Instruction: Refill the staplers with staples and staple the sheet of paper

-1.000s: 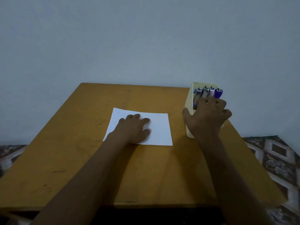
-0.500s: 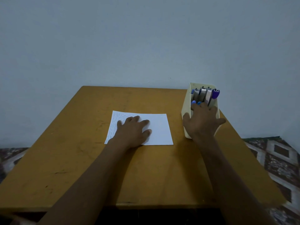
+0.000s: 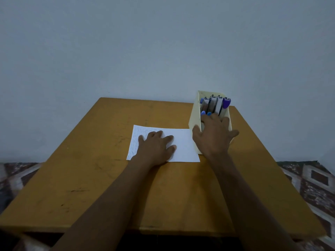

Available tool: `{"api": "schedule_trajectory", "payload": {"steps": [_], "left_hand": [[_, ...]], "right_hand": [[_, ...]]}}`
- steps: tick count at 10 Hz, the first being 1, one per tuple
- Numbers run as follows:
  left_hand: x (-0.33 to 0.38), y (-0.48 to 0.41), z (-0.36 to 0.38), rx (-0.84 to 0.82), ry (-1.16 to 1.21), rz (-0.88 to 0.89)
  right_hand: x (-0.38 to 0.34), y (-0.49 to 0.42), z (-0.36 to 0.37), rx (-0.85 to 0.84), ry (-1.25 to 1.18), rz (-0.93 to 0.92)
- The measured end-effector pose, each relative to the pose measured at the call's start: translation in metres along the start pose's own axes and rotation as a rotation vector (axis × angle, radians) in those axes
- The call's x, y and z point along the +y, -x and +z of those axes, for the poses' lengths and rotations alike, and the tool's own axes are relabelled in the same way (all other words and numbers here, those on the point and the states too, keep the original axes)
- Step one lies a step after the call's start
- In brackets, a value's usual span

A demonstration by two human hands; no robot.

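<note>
Staplers (image 3: 214,105) stand on end, packed side by side in a cream box (image 3: 194,122) at the far right of the table (image 3: 90,178). Approx four, metal channels showing, blue & purple plastic ends, w/ a purple-capped stapler (image 3: 226,103) at the right end of the row. Right hand (image 3: 214,136) hovers over the box mouth, fingers spread & fairly straight, tips at the near blue ends, thumb outside the box's left wall; not closed on anything as far as I can see. Left hand (image 3: 155,147) lies flat w/ fingers spread on the sheet of paper (image 3: 183,147), which sits mid-table, its right edge just beside the box, maybe touching.

Handling, my guess: staplers = small, rigid, metal + plastic, dense for their size, not fragile; smooth sides prob a bit slippery. They're packed tight, so pinch one by its top end btwn thumb & fingers and lift straight up, else neighbours drag along or the box tips. Box looks like card, prob slides easily. Paper = thin, floppy, skids w/o a palm on it; take it at a corner
</note>
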State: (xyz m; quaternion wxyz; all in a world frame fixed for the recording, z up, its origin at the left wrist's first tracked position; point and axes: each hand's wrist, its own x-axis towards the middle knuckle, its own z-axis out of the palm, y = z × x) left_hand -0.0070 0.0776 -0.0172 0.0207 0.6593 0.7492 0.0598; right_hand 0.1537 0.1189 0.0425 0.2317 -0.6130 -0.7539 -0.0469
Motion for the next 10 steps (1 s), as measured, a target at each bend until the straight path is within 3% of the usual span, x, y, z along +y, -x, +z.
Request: {"api": "schedule_trajectory", "payload": {"steps": [7,10], "left_hand": [[0.0,-0.019,0.013,0.055,0.026,0.032],[-0.011,0.01,0.015,0.424,0.234,0.086]], "right_hand": [[-0.007,0.008,0.015,-0.087,0.044,-0.021],[-0.014,0.034,0.026,0.349,-0.225,-0.12]]}}
